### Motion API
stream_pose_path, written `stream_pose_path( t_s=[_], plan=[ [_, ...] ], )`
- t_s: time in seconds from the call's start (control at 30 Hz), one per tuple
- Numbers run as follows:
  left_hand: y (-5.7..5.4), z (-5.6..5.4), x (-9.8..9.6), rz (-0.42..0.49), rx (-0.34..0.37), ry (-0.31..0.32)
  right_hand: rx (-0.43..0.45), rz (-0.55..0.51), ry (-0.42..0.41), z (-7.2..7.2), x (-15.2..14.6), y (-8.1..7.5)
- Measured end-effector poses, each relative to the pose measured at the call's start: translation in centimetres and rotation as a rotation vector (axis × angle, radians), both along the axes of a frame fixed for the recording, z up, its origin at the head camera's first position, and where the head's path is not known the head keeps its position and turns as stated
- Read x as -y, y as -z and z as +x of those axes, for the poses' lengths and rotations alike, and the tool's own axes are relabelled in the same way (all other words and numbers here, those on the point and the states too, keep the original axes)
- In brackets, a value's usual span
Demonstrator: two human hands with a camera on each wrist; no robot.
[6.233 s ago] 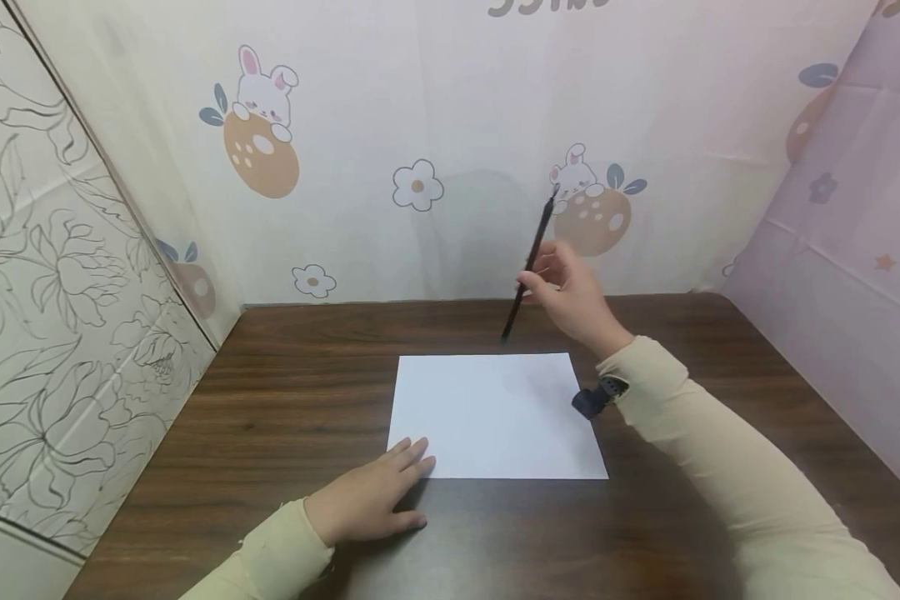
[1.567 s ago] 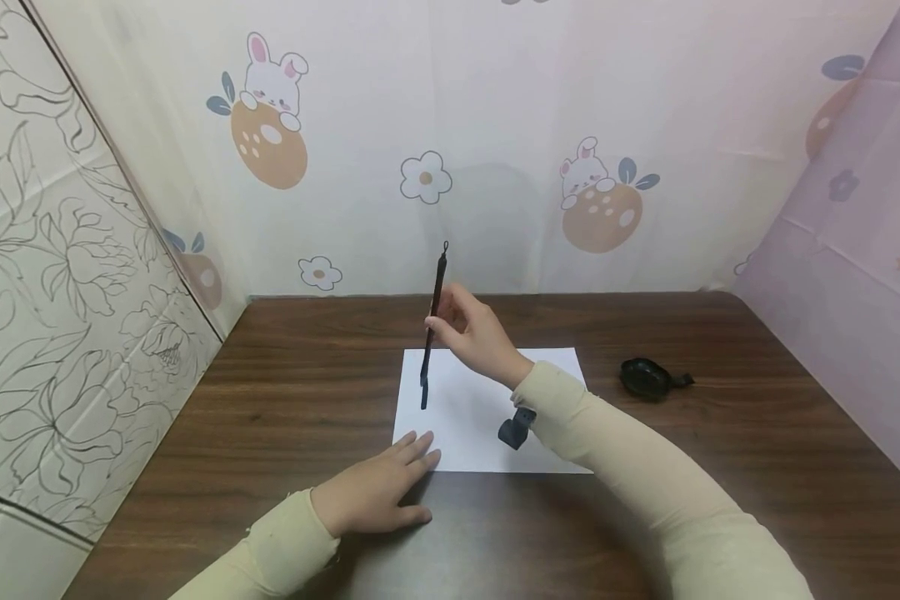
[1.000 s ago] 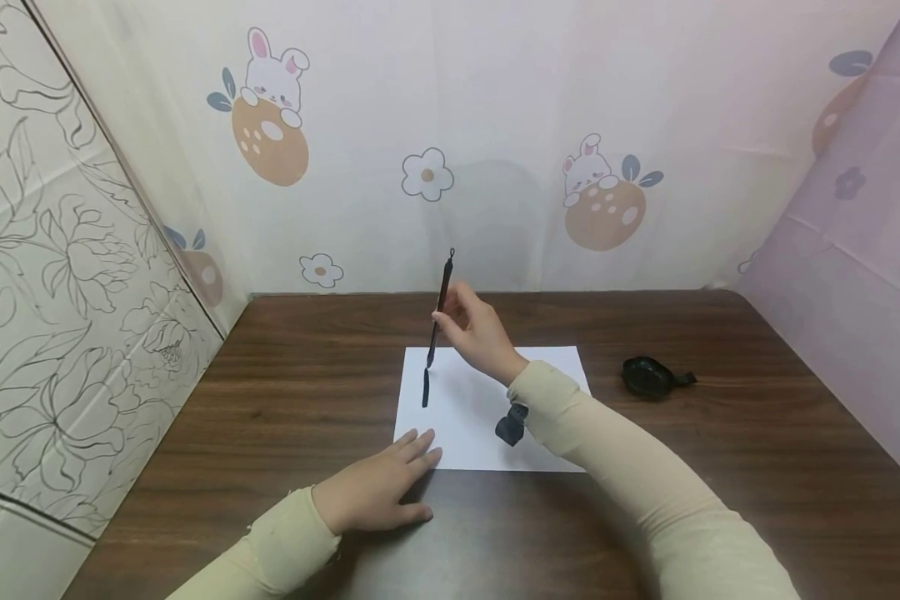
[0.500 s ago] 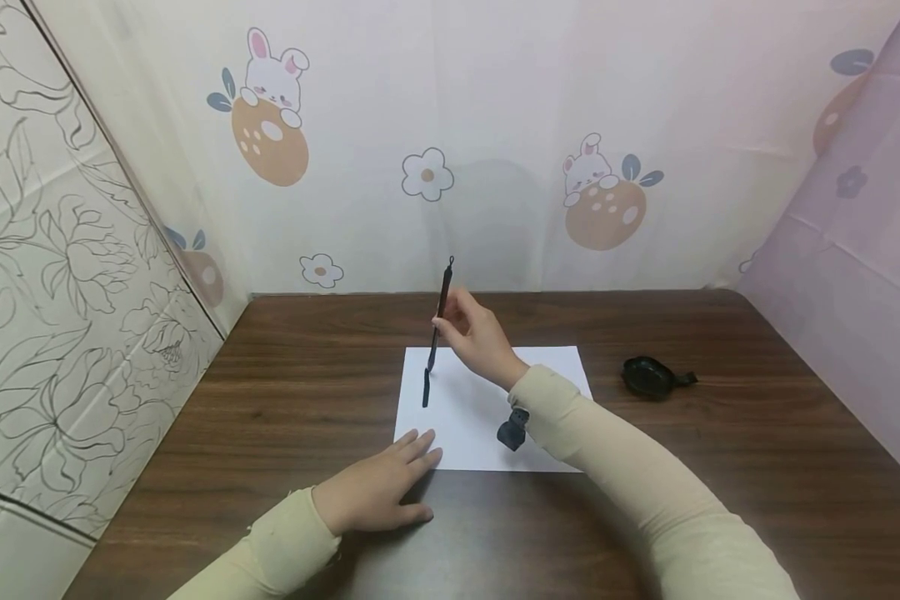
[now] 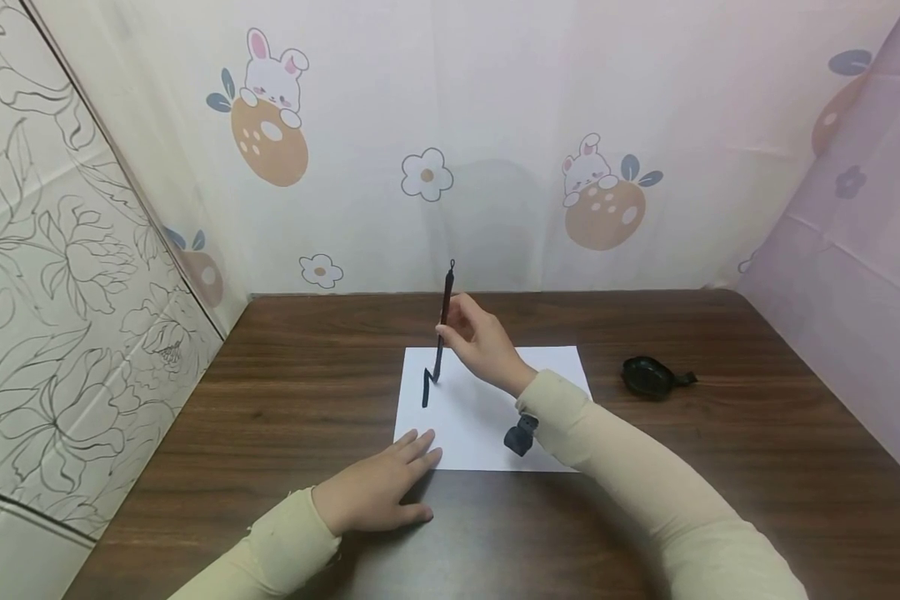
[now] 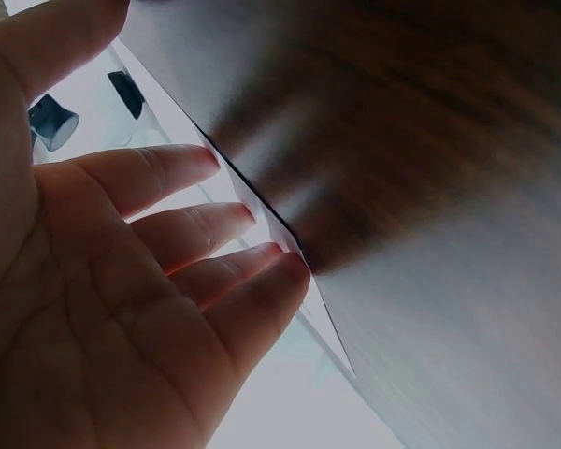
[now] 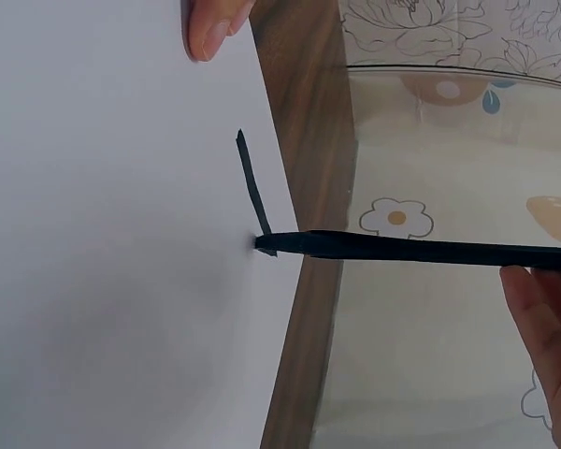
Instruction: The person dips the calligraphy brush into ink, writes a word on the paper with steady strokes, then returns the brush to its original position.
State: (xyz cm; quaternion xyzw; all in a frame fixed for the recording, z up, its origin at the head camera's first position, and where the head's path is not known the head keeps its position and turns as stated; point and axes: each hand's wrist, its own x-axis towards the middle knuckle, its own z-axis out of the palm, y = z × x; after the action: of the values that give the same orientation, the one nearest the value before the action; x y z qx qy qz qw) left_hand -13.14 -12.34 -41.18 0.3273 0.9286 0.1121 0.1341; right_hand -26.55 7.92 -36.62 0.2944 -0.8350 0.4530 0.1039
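My right hand (image 5: 483, 342) pinches a dark writing brush (image 5: 446, 300) between thumb and fingers, its handle near upright. The brush tip touches the white sheet of paper (image 5: 495, 450) near its left side. In the right wrist view the brush (image 7: 393, 247) crosses from the right, and its tip hides part of a black ink stroke (image 7: 251, 182). On the sheet in the head view, the ink mark (image 5: 425, 392) has an upright line and a short slant off its top. My left hand (image 5: 375, 492) rests with straight fingers on the paper's lower left corner.
A small black dish (image 5: 648, 377) with a short handle stands on the brown wooden table (image 5: 307, 400), right of the paper. A patterned cloth (image 5: 360, 108) hangs behind the table. A dark wrist camera (image 5: 521, 435) is strapped below my right hand.
The black dish, earlier hidden by my right arm, shows now. My right hand moved left with the brush, and a stroke appeared, lately gaining a slant down to the right. The left hand stays.
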Motion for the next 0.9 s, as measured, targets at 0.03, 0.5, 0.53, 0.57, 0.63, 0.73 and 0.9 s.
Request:
stream_pose_path(
  t_s=[0.03,0.5,0.53,0.57,0.63,0.73,0.9],
  plan=[
    [0.0,0.0,0.0,0.0,-0.002,0.001,0.004,0.003,0.003,0.1,-0.1,0.0],
    [0.2,-0.1,0.0,0.01,0.004,0.004,0.0,0.033,-0.033,1.2,-1.0,-0.5],
    [0.2,-0.1,0.0,0.008,0.006,0.001,-0.003,0.035,-0.035,1.3,-1.0,-0.5],
    [0.2,-0.1,0.0,0.008,0.007,0.0,-0.003,0.037,-0.037,1.3,-1.1,-0.5],
    [0.2,-0.1,0.0,0.008,0.005,0.002,-0.003,0.038,-0.042,1.4,-1.2,-0.6],
    [0.1,-0.1,0.0,0.01,0.006,0.004,-0.007,0.042,-0.048,1.5,-1.3,-0.7],
    [0.1,0.0,0.0,0.013,-0.001,0.008,-0.007,0.041,-0.062,1.7,-1.5,-0.9]
  ],
)
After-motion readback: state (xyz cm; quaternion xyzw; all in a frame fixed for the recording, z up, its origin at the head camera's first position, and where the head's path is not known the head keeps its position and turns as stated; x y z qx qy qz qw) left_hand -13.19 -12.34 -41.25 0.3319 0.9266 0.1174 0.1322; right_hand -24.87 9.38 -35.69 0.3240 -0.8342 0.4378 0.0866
